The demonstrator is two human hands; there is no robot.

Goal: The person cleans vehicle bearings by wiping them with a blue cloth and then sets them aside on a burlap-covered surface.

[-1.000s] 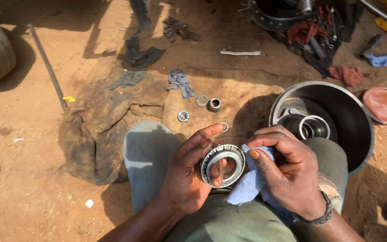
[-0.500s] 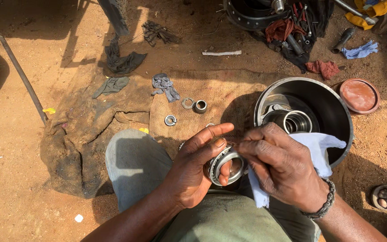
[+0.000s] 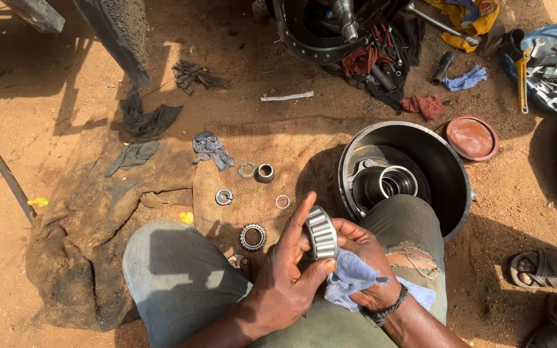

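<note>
Just below the centre of the frame the person's left hand pinches a roller bearing on edge, index finger stretched up along one side of it and thumb pressed under its lower rim, so the rollers face the camera. The right hand is closed around a pale blue rag and sits just behind and to the right of the bearing, fingers curled against its far face. The bearing hangs above the person's lap, between the 2 knees, with nothing under it but trouser cloth and, further up the frame, a burlap sack spread on sandy ground. The grip looks narrow for a heavy, greasy ring: if the rag drags at it while only 2 fingertips hold it, it could slip, roll off the lap and land in the sand, and grit between the rollers would likely be hard to get out. A second bearing and 4 small rings and collars, among them a washer and a short sleeve, lie loose on the sack near the left knee; a shift of that leg could probably kick them onto the dirt. The brake drum at centre right stands open side up just beside the right knee, so dust may settle inside it.
</note>
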